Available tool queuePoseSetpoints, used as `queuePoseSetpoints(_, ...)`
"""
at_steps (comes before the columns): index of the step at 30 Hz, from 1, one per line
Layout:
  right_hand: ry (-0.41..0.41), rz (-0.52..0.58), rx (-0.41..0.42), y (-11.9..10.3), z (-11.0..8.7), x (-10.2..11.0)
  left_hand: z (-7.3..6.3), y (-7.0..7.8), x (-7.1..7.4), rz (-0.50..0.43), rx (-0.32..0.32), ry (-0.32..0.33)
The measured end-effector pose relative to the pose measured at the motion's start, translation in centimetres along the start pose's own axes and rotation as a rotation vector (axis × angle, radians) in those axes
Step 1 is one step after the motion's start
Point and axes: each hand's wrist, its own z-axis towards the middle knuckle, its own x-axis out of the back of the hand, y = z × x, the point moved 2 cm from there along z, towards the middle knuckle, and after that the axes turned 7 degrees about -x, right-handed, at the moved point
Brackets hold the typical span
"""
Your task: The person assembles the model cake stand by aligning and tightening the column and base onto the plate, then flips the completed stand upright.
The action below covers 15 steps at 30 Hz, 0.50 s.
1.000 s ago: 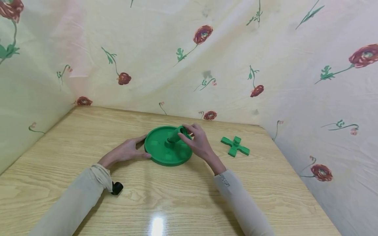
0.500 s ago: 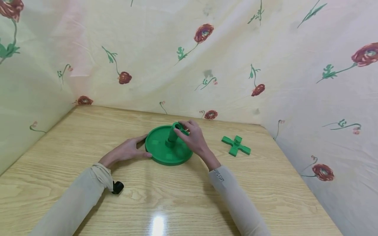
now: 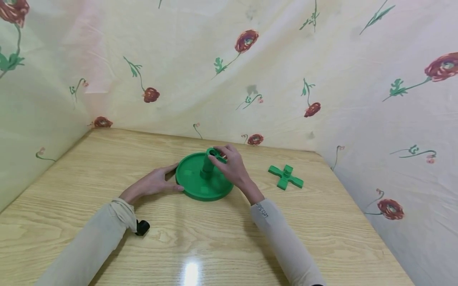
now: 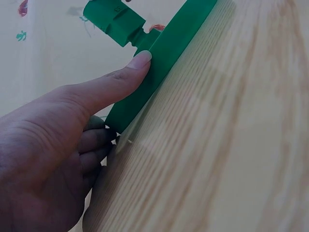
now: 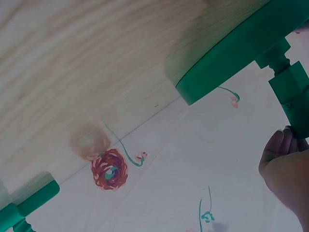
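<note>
A green round disc (image 3: 191,184) with a raised rim lies flat on the table, a short collar at its centre. Above that collar stands a green hollow tube (image 3: 207,163), nearly upright; in the right wrist view a narrow neck shows between tube and collar. My left hand (image 3: 155,182) holds the disc's left edge, its thumb (image 4: 137,65) against the rim and the fingers spread around the far side. With its fingertips, my right hand (image 3: 232,169) grips the tube near its open top. Part of that grip is out of frame in the right wrist view.
A green cross-shaped piece (image 3: 286,177) with a raised middle lies on the wooden table (image 3: 214,238), right of the disc. A flower-printed cloth (image 3: 200,79) encloses the back and sides. A small black object (image 3: 142,228) sits at the left cuff.
The tube has gone from leaning right to nearly upright, its top shifting left with my right hand. Over the last half second it moved only slightly. My left hand and the disc stayed put.
</note>
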Motion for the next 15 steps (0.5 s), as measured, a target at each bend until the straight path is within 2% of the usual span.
queuePoseSetpoints(8,-0.005,0.007,0.004,-0.05,0.06,-0.28,0.05,0.01,-0.05,-0.012,0.014,0.000)
queuePoseSetpoints(15,-0.010,-0.034,-0.038,-0.17,0.07,-0.24,0.09,0.06,-0.02,0.000,0.013,-0.004)
